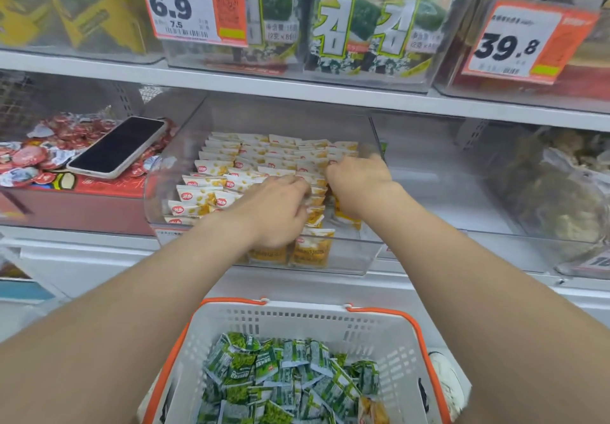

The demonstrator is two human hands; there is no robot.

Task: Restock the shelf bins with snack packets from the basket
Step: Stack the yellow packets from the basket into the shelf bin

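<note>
A clear plastic shelf bin in the middle holds rows of white-and-yellow snack packets standing on edge. Both my hands are inside it. My left hand lies palm down over the packets near the bin's front, fingers curled into the row. My right hand sits a little further back and to the right, fingers curled down among the packets; whether either hand pinches a packet is hidden. Below, a white basket with orange handles holds several green snack packets and one yellow packet.
A phone lies on red sweets in the left bin. A clear bin with brown packets stands to the right. The upper shelf carries seaweed packs and price tags. A shoe shows beside the basket.
</note>
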